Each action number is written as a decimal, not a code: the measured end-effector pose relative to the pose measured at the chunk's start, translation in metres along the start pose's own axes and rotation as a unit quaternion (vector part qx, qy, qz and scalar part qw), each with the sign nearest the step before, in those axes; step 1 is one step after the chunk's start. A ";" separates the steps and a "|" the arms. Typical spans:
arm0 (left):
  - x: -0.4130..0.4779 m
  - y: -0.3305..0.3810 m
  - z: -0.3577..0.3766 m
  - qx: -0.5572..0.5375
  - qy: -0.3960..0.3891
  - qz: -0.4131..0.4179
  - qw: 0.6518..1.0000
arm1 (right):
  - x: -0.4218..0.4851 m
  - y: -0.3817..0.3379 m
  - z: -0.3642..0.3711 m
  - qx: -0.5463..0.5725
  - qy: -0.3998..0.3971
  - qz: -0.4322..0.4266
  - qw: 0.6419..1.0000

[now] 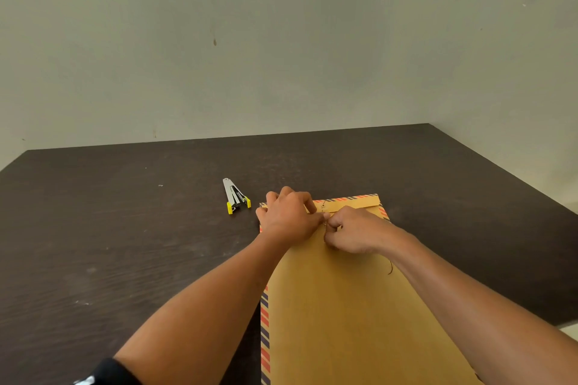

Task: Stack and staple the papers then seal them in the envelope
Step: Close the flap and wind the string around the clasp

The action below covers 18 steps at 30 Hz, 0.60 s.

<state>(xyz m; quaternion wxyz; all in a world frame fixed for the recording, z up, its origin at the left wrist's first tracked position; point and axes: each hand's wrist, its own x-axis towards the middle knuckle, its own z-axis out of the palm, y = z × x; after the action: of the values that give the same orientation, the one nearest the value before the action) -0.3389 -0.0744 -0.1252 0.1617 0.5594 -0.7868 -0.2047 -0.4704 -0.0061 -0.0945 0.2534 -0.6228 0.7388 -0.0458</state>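
A large brown envelope with a red and blue striped border lies flat on the dark table, its flap folded down at the far end. My left hand rests curled on the flap's left part, fingertips at the closure. My right hand pinches a thin dark string by the flap's round button. A loose string end shows beside my right forearm. No papers are visible. A silver stapler with yellow ends lies left of the envelope, untouched.
The dark wooden table meets a pale wall at the back and on the right. A single loose staple lies far left of the stapler. The table's right edge runs diagonally close to my right arm.
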 end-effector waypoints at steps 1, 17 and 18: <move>0.000 0.000 0.000 -0.001 0.002 0.000 1.000 | 0.000 0.001 0.002 0.001 -0.001 -0.004 1.000; 0.002 -0.009 -0.004 -0.007 -0.023 0.019 1.000 | 0.017 0.028 -0.034 0.128 -0.020 0.174 0.976; 0.002 -0.010 -0.005 -0.008 -0.027 0.022 0.999 | 0.020 0.026 -0.036 0.131 -0.014 0.174 0.976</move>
<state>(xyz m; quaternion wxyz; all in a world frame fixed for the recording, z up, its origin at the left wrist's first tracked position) -0.3295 -0.0801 -0.1259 0.1492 0.5353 -0.8012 -0.2220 -0.5117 -0.0280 -0.0792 0.3472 -0.4469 0.8197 -0.0885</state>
